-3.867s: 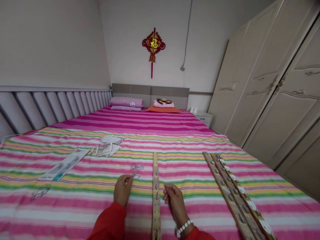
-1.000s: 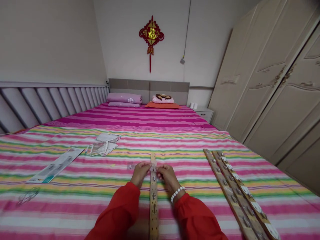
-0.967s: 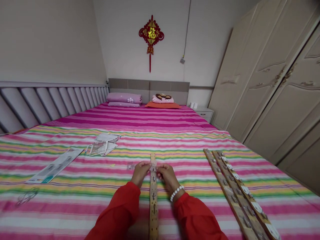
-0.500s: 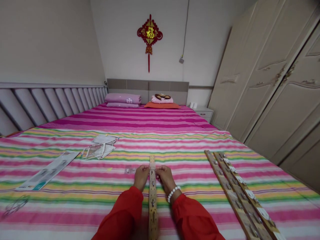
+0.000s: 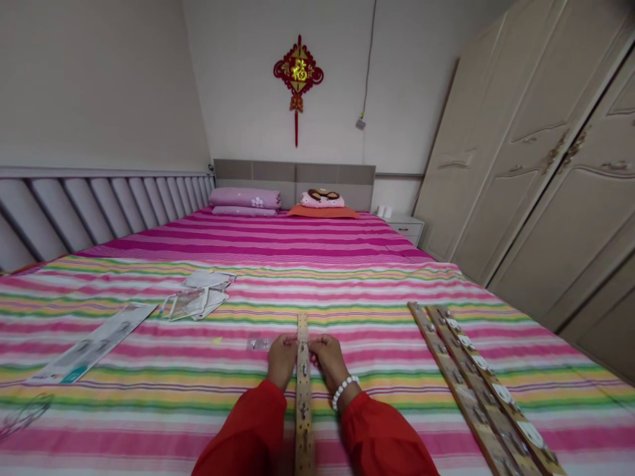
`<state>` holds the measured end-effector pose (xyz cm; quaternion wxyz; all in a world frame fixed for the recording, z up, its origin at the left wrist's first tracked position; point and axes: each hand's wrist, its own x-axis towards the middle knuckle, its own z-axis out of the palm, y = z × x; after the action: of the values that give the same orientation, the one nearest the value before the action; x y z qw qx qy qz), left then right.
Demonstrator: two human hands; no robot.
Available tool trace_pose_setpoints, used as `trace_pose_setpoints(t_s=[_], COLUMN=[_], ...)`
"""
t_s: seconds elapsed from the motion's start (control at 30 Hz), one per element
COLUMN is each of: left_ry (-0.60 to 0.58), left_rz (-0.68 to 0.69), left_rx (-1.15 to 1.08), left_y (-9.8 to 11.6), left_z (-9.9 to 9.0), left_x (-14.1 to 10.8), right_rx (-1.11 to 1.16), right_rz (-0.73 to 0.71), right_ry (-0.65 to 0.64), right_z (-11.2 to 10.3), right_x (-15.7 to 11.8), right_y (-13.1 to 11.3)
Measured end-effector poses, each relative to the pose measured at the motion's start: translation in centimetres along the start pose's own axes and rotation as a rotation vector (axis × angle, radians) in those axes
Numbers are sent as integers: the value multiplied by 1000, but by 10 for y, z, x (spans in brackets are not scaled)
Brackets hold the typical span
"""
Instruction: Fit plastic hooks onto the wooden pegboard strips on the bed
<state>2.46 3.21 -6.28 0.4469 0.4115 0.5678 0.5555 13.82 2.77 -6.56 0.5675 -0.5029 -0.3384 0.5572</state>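
Note:
A narrow wooden strip (image 5: 303,390) with holes and several small metal pieces lies lengthwise on the striped bedspread, between my forearms. My left hand (image 5: 282,357) is at its left edge near the far end, fingertips pinched. From the right edge my right hand (image 5: 328,357), with a white bead bracelet (image 5: 344,391) on the wrist, pinches at the same spot. Something small and shiny lies across the strip between the fingertips, too small to make out. Just left of my left hand is a small clear packet (image 5: 258,344).
Several long strips (image 5: 459,377) with metal pieces and white discs lie at the right. At the left are a printed card (image 5: 94,344), a pile of clear and white packets (image 5: 198,294) and a thin wire bundle (image 5: 27,413). Pillows (image 5: 245,199) rest by the headboard.
The view has tilted slightly, so the bed and strips appear a little lower. Both hands stay at the far part of the strip, with fingertips slightly shifted.

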Motion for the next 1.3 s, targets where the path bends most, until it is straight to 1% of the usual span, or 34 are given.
trace_pose_setpoints(t_s=[0.17,0.27,0.37,0.47,0.53,0.67,0.87,1.0,1.1,1.2,1.3], left_ry=[57,17,-44,-27,-6,14,26,27,39,49,54], left_rz=[-1,9,44,57,51,28,9,11,14,17,19], left_rx=[-9,-46,-52,1,49,91,126,131,138,138,127], left_y=[-4,-8,-12,-15,-18,-24,-28,-26,-24,-24,-24], left_z=[2,0,-3,-4,-5,-5,-5,-4,-4,-4,-5], left_x=[-1,-2,0,5,8,13,14,12,11,10,9], right_rx=[2,-23,-150,-307,-409,-569,-655,-604,-459,-286,-208], right_rz=[-17,-57,-132,-225,-258,-241,-222,-213,-189,-127,-82], right_ry=[2,-36,-122,-196,-253,-354,-382,-376,-336,-282,-247], right_z=[-1,-4,-8,-11,-11,-10,-7,-9,-11,-13,-12], right_x=[3,6,10,16,18,21,22,19,17,17,18], right_y=[5,9,10,9,6,-1,-5,-4,0,4,7])
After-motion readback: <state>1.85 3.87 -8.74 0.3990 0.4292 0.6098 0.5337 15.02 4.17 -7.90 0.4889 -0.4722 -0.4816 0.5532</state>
